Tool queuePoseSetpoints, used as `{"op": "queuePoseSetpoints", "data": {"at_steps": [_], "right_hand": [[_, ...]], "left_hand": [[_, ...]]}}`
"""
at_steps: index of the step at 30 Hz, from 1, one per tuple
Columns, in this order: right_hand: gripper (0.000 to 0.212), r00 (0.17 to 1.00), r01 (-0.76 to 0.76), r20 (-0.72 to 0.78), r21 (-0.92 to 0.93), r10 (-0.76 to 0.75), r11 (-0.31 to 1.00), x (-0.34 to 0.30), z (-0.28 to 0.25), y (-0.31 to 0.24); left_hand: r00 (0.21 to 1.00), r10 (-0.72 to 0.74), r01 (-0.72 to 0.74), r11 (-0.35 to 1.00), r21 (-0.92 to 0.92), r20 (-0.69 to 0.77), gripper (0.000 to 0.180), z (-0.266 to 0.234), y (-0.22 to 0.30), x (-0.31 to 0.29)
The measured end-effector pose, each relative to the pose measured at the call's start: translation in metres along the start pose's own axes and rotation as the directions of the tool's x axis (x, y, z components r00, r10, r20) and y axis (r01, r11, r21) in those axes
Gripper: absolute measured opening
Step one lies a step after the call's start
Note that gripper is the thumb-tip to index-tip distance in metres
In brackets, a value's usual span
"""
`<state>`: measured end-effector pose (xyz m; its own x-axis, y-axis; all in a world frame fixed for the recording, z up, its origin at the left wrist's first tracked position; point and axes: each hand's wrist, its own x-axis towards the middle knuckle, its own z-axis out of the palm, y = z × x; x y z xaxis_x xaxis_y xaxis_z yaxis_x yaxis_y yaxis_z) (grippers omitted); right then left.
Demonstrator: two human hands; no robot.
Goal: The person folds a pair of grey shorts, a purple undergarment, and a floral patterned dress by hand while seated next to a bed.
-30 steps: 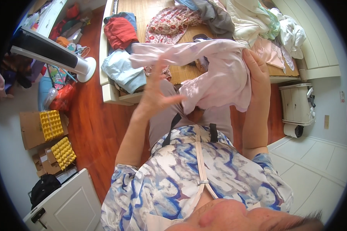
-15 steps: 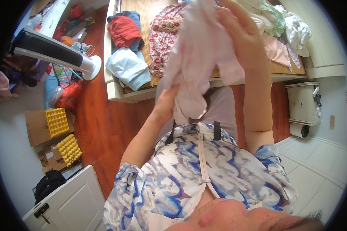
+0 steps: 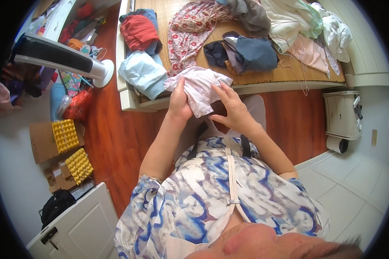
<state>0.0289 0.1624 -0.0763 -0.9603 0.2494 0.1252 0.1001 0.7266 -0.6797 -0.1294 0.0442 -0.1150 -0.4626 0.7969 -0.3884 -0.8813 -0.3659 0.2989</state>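
A pale pinkish-white garment [image 3: 199, 88] is bunched up in front of me, just at the bed's near edge. My left hand [image 3: 180, 102] grips its left side, thumb on top and the other fingers hidden underneath. At the garment's right side is my right hand [image 3: 237, 111], its fingers stretched out against the cloth and its thumb spread apart below. Beyond the garment lies a red floral cloth [image 3: 188, 36]. To its right sits a stack of folded dark blue clothes [image 3: 257, 54].
The mat-covered bed [image 3: 246, 82] holds a folded red garment [image 3: 138, 33], light blue folded clothes [image 3: 143, 74], a grey garment [image 3: 251, 16] and a loose heap of white clothes [image 3: 285, 21]. A tower fan [image 3: 60, 56] stands left. A cream bin [image 3: 341, 114] is at right.
The garment has come down from a raised, hanging spread to a bunch near the bed's edge. My right hand has dropped from high up to beside it, fingers now spread.
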Motion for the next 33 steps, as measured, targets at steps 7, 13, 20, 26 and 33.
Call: {"op": "queuePoseSetpoints", "data": {"at_steps": [7, 13, 20, 26, 33], "right_hand": [[0.035, 0.919, 0.193, -0.34, -0.058, -0.201, 0.98, 0.011, -0.004, -0.001], [0.012, 0.969, 0.016, -0.206, 0.612, 0.139, 0.791, 0.017, -0.041, -0.014], [0.019, 0.951, -0.091, -0.06, 0.883, 0.304, 0.46, 0.03, -0.047, -0.022], [0.017, 0.994, -0.108, 0.078, 0.699, 0.075, 0.707, 0.034, -0.034, -0.031], [0.014, 0.957, -0.218, 0.286, 0.622, 0.042, 0.752, 0.023, -0.052, -0.034]], "left_hand": [[0.998, 0.043, -0.045, 0.997, 0.062, 0.039, 0.053, 0.024, -0.005, -0.004], [0.983, 0.012, -0.058, 0.967, 0.248, 0.184, 0.051, 0.059, 0.007, -0.028], [0.959, 0.078, -0.278, 0.47, 0.838, 0.274, 0.05, 0.034, 0.002, -0.047], [0.833, 0.303, -0.528, 0.186, 0.829, 0.463, 0.064, 0.043, -0.013, -0.06], [0.829, 0.454, -0.445, 0.184, 0.876, 0.326, 0.027, 0.032, 0.004, -0.056]]}}
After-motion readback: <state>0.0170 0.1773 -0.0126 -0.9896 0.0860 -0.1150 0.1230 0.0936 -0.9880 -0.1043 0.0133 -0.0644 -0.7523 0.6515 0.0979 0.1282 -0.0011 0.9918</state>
